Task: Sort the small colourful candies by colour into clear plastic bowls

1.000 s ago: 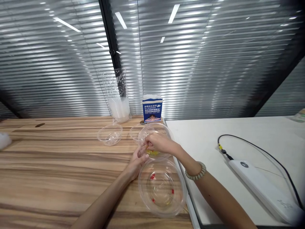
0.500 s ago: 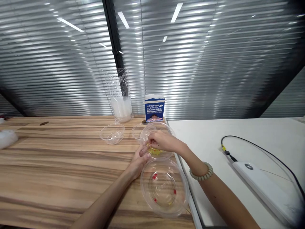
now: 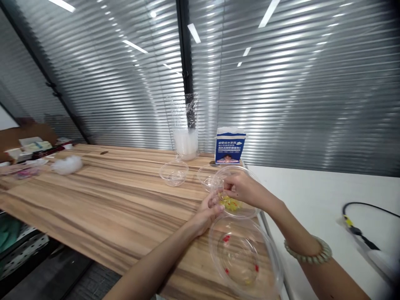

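A clear plastic bowl (image 3: 250, 210) holds small yellow pieces (image 3: 230, 203) with some red among them. My left hand (image 3: 208, 211) grips this bowl's left rim. Inside the bowl, over the yellow pieces, is my right hand (image 3: 239, 186), its fingers pressed together; what they hold, if anything, is too small to tell. Nearer to me stands a larger clear bowl (image 3: 243, 254) with a few red pieces (image 3: 226, 238) and a bit of yellow. Two small clear bowls, one at the left (image 3: 174, 173) and one (image 3: 204, 175) partly behind the held bowl, sit farther back.
Behind the bowls stand a blue and white paper bag (image 3: 230, 148) and a clear sleeve of white cups (image 3: 186, 143). A crumpled plastic bag (image 3: 67, 165) lies far left. On the white table (image 3: 300, 196) at the right is a black cable (image 3: 359, 203).
The view has turned left, so everything appears farther right and more of the left table shows. My right hand stays in the bowl, fingers closed, and my left hand keeps its rim grip.
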A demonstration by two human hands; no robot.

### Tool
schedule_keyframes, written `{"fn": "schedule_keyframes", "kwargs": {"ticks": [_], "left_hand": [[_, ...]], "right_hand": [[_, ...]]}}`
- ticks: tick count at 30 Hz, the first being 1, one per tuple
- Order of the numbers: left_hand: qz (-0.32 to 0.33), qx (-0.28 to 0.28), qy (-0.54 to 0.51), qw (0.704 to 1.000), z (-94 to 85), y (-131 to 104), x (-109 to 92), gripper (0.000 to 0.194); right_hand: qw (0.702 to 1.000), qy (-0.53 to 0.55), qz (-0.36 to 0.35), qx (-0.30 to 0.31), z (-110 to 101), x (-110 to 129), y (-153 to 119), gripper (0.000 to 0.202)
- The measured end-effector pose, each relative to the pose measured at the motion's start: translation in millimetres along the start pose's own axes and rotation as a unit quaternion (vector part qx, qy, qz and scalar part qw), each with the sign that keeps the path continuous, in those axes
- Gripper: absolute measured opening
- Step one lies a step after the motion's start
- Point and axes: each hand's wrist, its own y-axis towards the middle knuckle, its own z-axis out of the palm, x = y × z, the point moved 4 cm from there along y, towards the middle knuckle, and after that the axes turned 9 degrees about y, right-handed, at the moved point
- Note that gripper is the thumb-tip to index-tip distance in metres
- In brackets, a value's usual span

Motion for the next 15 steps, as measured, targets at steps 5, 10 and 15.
{"fn": "schedule_keyframes", "kwargs": {"ticks": [5, 10, 15], "left_hand": [[-0.003, -0.013, -0.006, 1.0, 1.3, -0.7, -0.5, 0.071], [0.0, -0.011, -0.002, 1.0, 3.7, -0.9, -2.2, 0.069], [-0.004, -0.013, 0.001, 1.0, 2.6, -0.7, -0.8, 0.068]], "right_hand": [[1.0, 0.001, -0.005, 0.002, -0.3, -1.6, -1.4, 0.014], [1.0, -0.01, -0.006, -0.007, -1.6, 0.8, -2.2, 0.013], [0.999, -0.01, -0.029, -0.014, -2.8, 2.4, -1.8, 0.011]]}}
